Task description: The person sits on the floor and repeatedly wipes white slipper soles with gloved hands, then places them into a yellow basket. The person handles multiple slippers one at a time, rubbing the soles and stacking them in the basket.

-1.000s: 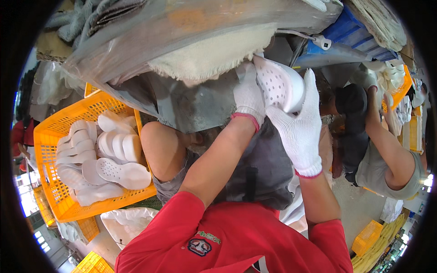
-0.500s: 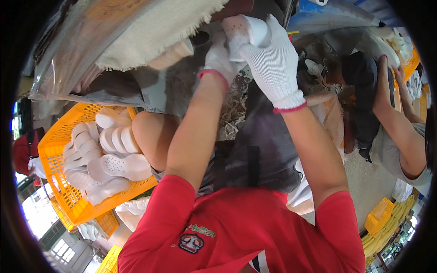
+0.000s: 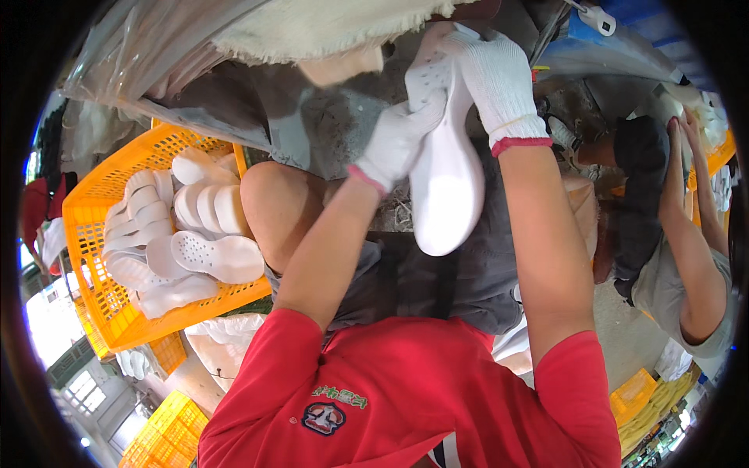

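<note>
A white shoe insole (image 3: 449, 191) with small holes at its far end hangs lengthwise before me, its rounded heel pointing toward my lap. My left hand (image 3: 402, 139), in a white knit glove with a pink cuff, grips its left edge near the middle, fingers closed. At the far end, my gloved right hand (image 3: 503, 84) is closed around the perforated part and hides some of it. To my left, a yellow plastic crate (image 3: 117, 316) holds several similar white insoles (image 3: 218, 257), some showing holes, others standing on edge in rows.
Frayed cream cloth (image 3: 312, 31) and clear plastic sheeting (image 3: 117, 74) cover the surface ahead. A pale block-like piece (image 3: 341, 66) sits under the cloth. Another person's arms (image 3: 686, 210) work at the right. Stacked yellow crates (image 3: 168, 429) stand at lower left.
The insole has swung from end-on to lengthwise, its heel now toward me. My left hand has shifted from the far end to the edge; my right hand has moved slightly rightward.
</note>
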The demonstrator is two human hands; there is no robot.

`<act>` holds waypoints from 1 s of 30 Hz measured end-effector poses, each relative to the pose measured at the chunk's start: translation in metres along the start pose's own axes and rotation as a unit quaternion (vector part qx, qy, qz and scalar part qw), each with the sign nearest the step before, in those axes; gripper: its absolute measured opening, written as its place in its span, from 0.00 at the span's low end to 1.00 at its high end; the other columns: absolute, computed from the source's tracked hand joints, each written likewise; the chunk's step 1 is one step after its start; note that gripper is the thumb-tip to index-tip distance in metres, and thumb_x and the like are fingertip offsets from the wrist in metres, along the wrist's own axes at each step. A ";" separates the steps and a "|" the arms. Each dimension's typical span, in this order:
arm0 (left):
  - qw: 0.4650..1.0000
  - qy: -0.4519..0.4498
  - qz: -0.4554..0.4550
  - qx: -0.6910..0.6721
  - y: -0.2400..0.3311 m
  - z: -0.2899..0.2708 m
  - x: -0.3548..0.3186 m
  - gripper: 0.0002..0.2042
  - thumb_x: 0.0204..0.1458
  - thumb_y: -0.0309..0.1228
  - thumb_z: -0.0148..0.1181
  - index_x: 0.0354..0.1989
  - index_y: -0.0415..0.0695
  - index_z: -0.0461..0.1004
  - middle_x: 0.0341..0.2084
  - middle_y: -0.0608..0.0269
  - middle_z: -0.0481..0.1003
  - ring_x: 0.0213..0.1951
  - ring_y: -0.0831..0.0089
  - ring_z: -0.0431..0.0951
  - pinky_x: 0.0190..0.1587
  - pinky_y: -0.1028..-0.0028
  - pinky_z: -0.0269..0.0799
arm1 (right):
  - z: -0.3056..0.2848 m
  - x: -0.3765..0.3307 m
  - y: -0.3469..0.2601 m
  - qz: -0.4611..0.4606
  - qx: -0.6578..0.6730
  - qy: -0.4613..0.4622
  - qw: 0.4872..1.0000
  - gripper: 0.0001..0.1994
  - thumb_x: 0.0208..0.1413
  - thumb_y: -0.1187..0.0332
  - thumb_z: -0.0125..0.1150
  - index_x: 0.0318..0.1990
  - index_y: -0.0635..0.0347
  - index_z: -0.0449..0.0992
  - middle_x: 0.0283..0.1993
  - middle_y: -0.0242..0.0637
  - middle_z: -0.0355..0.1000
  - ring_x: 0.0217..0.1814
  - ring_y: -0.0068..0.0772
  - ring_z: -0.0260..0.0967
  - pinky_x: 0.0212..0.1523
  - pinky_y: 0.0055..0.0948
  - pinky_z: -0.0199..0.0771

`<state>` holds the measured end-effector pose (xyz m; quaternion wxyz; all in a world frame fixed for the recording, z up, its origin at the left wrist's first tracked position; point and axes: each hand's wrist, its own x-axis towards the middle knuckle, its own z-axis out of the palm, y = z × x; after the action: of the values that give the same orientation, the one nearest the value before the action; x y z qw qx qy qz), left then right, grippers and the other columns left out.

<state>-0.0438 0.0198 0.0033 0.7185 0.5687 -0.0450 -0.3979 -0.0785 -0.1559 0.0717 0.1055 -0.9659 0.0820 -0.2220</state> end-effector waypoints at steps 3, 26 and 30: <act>0.992 0.044 0.093 -0.079 -0.006 0.035 0.017 0.27 0.66 0.50 0.74 0.54 0.33 0.83 0.44 0.65 0.85 0.44 0.78 0.81 0.50 0.74 0.78 | -0.045 -0.023 -0.032 0.183 0.342 -0.005 0.922 0.23 0.63 0.61 0.71 0.62 0.61 0.82 0.48 0.53 0.83 0.47 0.47 0.80 0.50 0.36 0.79; 0.937 0.071 -0.047 -0.339 0.027 -0.040 0.039 0.26 0.74 0.55 0.49 0.60 0.44 0.76 0.47 0.56 0.82 0.48 0.61 0.83 0.55 0.61 0.80 | -0.030 -0.033 -0.134 0.005 0.062 -0.099 0.993 0.27 0.62 0.73 0.61 0.70 0.46 0.75 0.55 0.43 0.82 0.42 0.57 0.82 0.40 0.44 0.84; 0.960 0.129 0.089 -0.233 0.025 -0.040 0.027 0.15 0.78 0.38 0.48 0.56 0.41 0.77 0.43 0.55 0.82 0.42 0.62 0.85 0.44 0.61 0.84 | -0.012 -0.034 -0.125 -0.027 0.081 -0.038 0.996 0.30 0.60 0.74 0.65 0.71 0.40 0.77 0.47 0.39 0.82 0.34 0.50 0.81 0.34 0.40 0.82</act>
<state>0.0081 0.0351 0.0001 0.8632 0.4259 0.0919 -0.2550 -0.1000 -0.0307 0.0982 0.1806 -0.9636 0.0339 -0.1941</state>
